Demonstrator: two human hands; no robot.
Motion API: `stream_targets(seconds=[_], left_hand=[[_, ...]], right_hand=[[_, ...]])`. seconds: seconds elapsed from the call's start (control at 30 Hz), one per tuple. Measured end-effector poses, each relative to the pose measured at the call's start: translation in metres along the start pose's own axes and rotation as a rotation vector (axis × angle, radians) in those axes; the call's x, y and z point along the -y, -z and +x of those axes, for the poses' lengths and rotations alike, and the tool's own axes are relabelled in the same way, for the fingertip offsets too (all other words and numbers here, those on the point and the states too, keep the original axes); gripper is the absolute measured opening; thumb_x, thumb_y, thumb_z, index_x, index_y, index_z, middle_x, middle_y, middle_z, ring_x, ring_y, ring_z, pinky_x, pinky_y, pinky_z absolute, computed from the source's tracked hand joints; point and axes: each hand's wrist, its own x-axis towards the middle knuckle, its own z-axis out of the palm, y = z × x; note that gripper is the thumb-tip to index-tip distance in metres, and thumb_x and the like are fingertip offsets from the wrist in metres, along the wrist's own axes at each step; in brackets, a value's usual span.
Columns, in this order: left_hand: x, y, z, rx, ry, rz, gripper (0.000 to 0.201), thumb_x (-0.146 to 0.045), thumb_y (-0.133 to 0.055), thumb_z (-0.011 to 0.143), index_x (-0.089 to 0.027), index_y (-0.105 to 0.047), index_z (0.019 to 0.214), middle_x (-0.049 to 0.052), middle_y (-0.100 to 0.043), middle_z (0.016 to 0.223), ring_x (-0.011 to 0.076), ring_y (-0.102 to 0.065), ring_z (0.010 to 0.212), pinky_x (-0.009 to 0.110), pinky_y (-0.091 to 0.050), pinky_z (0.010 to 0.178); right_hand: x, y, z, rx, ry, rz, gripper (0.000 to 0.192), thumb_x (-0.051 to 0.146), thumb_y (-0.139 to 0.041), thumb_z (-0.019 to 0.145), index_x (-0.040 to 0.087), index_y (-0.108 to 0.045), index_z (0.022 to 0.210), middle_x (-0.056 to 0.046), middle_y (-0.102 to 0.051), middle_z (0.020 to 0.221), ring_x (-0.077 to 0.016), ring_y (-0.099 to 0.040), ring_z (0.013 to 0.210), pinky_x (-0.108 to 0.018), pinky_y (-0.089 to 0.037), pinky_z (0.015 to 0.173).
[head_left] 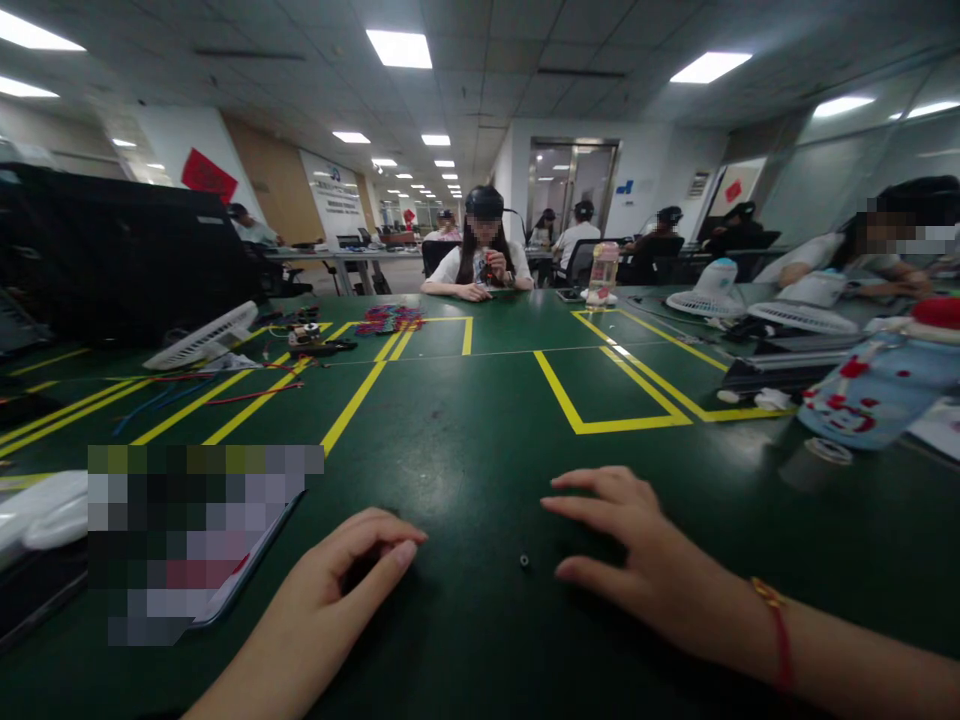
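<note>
A small dark ring-like part (524, 562) lies on the green tabletop between my two hands, touching neither. My right hand (626, 540) hovers just right of it, fingers spread, thumb apart, nothing in its grasp. To the left of the part, my left hand (367, 560) is low over the table. Its fingers are loosely bent, with a gap behind the thumb tip, and no held thing shows. The undersides of its fingers are hidden.
A phone-like slab (259, 565), partly pixelated, lies left of my left hand. On the right stand a metal can (827, 452) and a blue decorated bag (874, 385). Farther off are yellow tape lines (634, 427), wires (390, 320), fans (802, 315) and a seated person (480, 265).
</note>
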Motion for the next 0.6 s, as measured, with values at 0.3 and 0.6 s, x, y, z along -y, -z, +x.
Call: stream_targets(seconds=[0.3,0.6], left_hand=[[-0.001,0.0,0.001,0.047,-0.045,-0.017,0.022,-0.037,-0.047,0.091,-0.026,-0.066,0.088,0.0,-0.064,0.093,0.0201,-0.061,0.091,0.03,-0.047,0.08],[0.001,-0.003,0.002,0.032,-0.046,-0.046,0.023,-0.037,-0.048,0.09,-0.025,-0.067,0.084,0.001,-0.065,0.092,0.0208,-0.062,0.092,0.03,-0.045,0.082]], right_hand=[[-0.044,0.034,-0.011,-0.258,-0.119,-0.021,0.029,0.043,-0.044,0.089,0.023,-0.06,0.103,-0.004,-0.06,0.108,-0.0142,-0.054,0.099,-0.031,-0.042,0.088],[-0.159,0.11,-0.086,-0.235,-0.915,-0.39,0.053,0.058,-0.035,0.085,0.02,-0.063,0.107,-0.01,-0.065,0.09,-0.0164,-0.059,0.071,-0.034,-0.04,0.065]])
